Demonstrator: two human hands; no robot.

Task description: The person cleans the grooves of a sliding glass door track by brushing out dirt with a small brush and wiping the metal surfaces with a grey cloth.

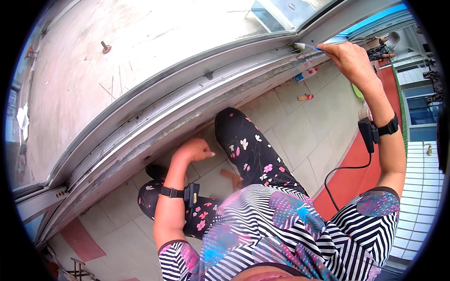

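In my right hand point(349, 61) is a small brush point(308, 46) with a pale head and a clear-and-blue handle. Fingers and thumb pinch the handle's end, and the head rests in the track point(276, 52) of a metal window frame, near its right upright. My left hand point(193, 150) hangs above the floor beside my bent knee point(234, 126), on the near side of the sill. Its fingers are curled in, the thumb points right, and nothing shows in it; the palm is hidden. A black strapped device sits on each wrist.
The silvery window frame point(187, 86) curves across the view, with a pale ledge point(154, 28) and an upright bolt point(105, 47) beyond. By the wall lie a blue, white and red bottle point(307, 74) and a small red-and-tan piece point(305, 97). Another person point(386, 47) is far right.
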